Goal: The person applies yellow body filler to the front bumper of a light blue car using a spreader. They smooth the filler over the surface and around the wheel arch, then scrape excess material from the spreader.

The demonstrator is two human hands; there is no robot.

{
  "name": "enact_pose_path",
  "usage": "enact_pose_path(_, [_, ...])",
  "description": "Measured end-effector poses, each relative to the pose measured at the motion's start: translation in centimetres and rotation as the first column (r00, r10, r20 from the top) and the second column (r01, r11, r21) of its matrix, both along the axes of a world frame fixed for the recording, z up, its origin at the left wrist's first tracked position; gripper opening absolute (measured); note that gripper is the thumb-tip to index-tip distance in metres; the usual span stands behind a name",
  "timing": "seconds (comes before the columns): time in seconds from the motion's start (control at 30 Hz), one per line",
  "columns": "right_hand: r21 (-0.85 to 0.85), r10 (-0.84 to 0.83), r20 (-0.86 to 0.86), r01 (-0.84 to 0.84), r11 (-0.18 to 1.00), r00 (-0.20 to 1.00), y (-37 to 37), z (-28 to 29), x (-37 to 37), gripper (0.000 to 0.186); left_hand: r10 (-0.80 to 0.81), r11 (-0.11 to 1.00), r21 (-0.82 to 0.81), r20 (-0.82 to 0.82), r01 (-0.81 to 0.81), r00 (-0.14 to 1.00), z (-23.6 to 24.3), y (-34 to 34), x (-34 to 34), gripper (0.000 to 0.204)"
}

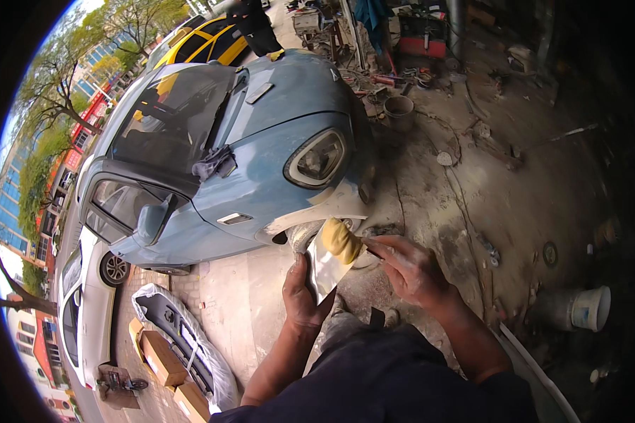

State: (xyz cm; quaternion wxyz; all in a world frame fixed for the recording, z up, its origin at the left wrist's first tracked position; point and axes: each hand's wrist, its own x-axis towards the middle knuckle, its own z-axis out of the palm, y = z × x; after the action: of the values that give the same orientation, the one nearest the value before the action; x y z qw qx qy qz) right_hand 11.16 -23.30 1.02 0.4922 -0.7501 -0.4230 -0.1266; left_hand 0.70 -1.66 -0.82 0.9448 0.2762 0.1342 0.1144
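Observation:
My left hand is closed on the edge of a pale, flat mixing board, held out in front of my body. A thick lump of yellow-beige putty sits at the board's far end. My right hand pinches a thin putty spreader, its tip against the right side of the putty; most of the tool is hidden by fingers. Just beyond the board stands a blue car with a dull, sanded-looking finish and a pale patch around the front wheel arch.
On the car lie a grey cloth and a flat block. A wrapped bumper and cardboard boxes rest at lower left. White bucket, dark bucket and cables occupy the right-hand floor. Another person stands beyond the hood.

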Motion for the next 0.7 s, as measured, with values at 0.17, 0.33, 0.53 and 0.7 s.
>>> enact_pose_path(0.17, [0.006, -0.146, 0.171, 0.147, 0.989, 0.974, 0.3, 1.7, 0.1, 0.049, 0.034, 0.988, 0.148, 0.012, -0.035, 0.999, 0.8, -0.7, 0.6, 0.049])
enact_pose_path(0.33, [-0.093, -0.095, 0.295, 0.127, 0.987, 0.951, 3.4, 1.5, -3.0, 0.046, 0.094, 0.946, 0.302, 0.104, -0.121, 0.99, 2.3, -1.2, 1.6, 0.049])
enact_pose_path(0.53, [-0.038, 0.163, -0.119, -0.169, 0.985, 0.979, 1.2, 0.5, -2.9, 0.044, 0.304, 0.871, 0.36, 0.141, -0.335, 0.942, 2.4, 0.2, 2.0, 0.042])
enact_pose_path(0.7, [0.309, 0.045, -0.511, 0.135, 0.941, 0.858, 0.8, 1.5, -0.2, 0.028, 0.233, 0.187, 0.931, 0.267, -0.312, 0.935, 2.8, -0.2, 0.4, 0.053])
